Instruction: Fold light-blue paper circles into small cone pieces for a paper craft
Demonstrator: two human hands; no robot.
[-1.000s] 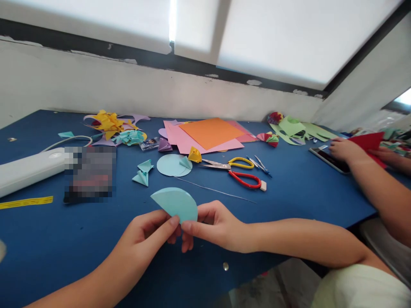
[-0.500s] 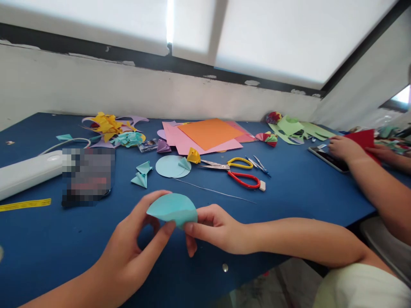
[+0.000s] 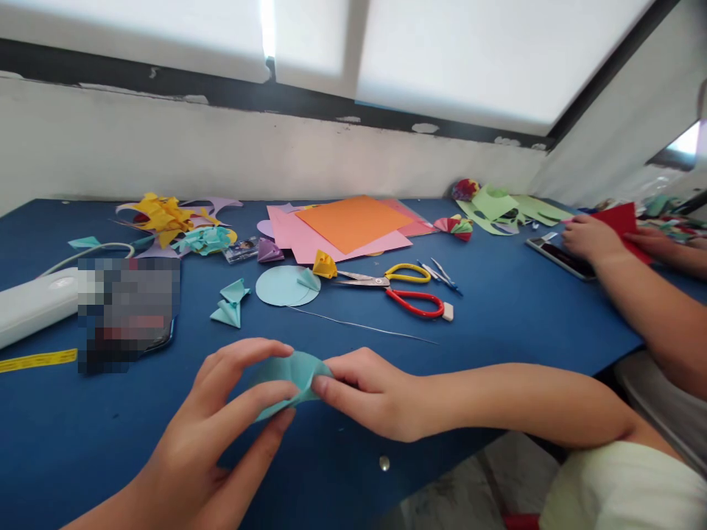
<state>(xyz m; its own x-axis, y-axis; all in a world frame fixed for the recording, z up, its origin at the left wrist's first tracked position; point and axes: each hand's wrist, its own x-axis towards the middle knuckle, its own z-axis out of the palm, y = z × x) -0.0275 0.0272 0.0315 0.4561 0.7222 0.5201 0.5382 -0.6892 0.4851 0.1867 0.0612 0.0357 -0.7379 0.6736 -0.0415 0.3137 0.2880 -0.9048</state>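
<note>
A teal paper piece (image 3: 301,370), curved and partly folded, is held between my two hands above the blue table. My left hand (image 3: 232,427) has its thumb and fingers around the left side of the paper, with one finger inside the curve. The right edge is pinched between thumb and fingers of my right hand (image 3: 375,390). Beyond the hands lie light blue paper circles (image 3: 279,285), folded teal pieces (image 3: 230,303), a yellow folded piece (image 3: 324,264) and scissors (image 3: 406,283) with yellow and red handles.
Orange (image 3: 353,223) and pink sheets lie near the wall. Paper scraps (image 3: 163,221), a white device (image 3: 38,302) and a blurred-out dark object (image 3: 138,302) are left. A thin wire (image 3: 364,326) crosses the middle. At right, another person's hands hold red paper (image 3: 621,224) beside a phone.
The teal paper has opened from a flat fold into a curved shape. My left hand's fingers have shifted, one now inside it. The view has moved slightly right.
</note>
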